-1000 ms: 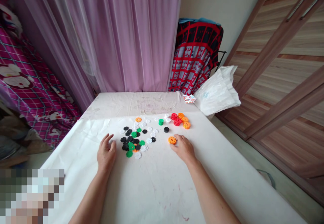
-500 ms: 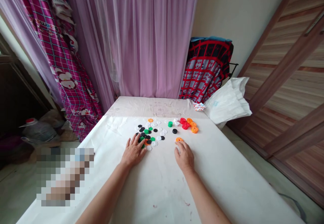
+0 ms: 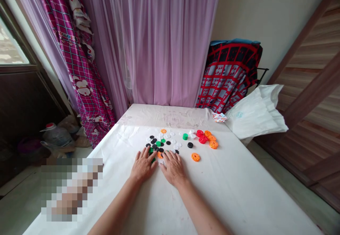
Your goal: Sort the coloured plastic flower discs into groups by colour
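Note:
Loose notched plastic discs in black, white, green and orange lie scattered in front of my hands. At the near left edge of this pile, my left hand (image 3: 144,165) is open, fingers spread over green discs (image 3: 151,150) and black discs. My right hand (image 3: 174,167) rests beside it, also open, its fingertips at the near right edge by an orange disc (image 3: 159,155) and a black disc (image 3: 176,151). Some discs are partly hidden under the fingers. Right of my right hand sits an orange stack of discs (image 3: 195,157), touched by neither hand.
Farther right stand a black stack (image 3: 190,145), a green stack (image 3: 185,136), red stacks (image 3: 202,139) and orange stacks (image 3: 213,144). A folded paper box (image 3: 219,117) and a white bag (image 3: 255,114) are at the white table's (image 3: 239,185) far right edge.
My right hand has let go of the orange stack and moved left to the loose pile, beside my left hand. The view has turned slightly left.

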A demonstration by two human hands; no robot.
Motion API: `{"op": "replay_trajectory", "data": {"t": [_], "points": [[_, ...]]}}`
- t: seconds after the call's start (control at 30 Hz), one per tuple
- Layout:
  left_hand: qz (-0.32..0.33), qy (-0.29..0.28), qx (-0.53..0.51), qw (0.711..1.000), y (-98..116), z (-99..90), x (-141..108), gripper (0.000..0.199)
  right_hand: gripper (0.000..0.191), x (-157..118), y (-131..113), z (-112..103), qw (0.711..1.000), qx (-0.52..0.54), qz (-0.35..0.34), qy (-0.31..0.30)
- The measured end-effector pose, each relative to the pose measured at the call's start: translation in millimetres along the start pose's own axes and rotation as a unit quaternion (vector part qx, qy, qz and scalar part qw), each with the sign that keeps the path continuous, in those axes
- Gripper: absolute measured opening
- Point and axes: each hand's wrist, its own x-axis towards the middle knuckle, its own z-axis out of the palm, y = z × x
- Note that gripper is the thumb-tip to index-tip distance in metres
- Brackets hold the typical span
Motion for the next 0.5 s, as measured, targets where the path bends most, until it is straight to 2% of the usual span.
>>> {"op": "replay_trajectory", "data": {"t": [0.1, 0.2, 0.37, 0.5], "points": [[-0.001, 0.03, -0.018, 0.999, 1.0, -0.2, -2.0, 0.046, 0.041, -4.2, 2.7, -0.6, 0.997, -0.011, 0.065, 0.044], [0.007, 0.033, -0.028, 0.999, 2.5, -2.9, -3.8, 0.042, 0.035, -1.4, 3.2, -4.1, 0.992, -0.015, 0.106, 0.07], [0.011, 0.014, -0.032, 0.999, 3.8, -7.0, -3.7, 0.042, 0.028, 17.9, -0.1, -6.7, 0.995, 0.009, 0.086, 0.059], [0.018, 0.021, -0.044, 0.999, 1.8, -4.1, -3.0, 0.039, 0.027, 27.2, -0.7, -4.4, 0.996, 0.018, 0.075, 0.05]]}}
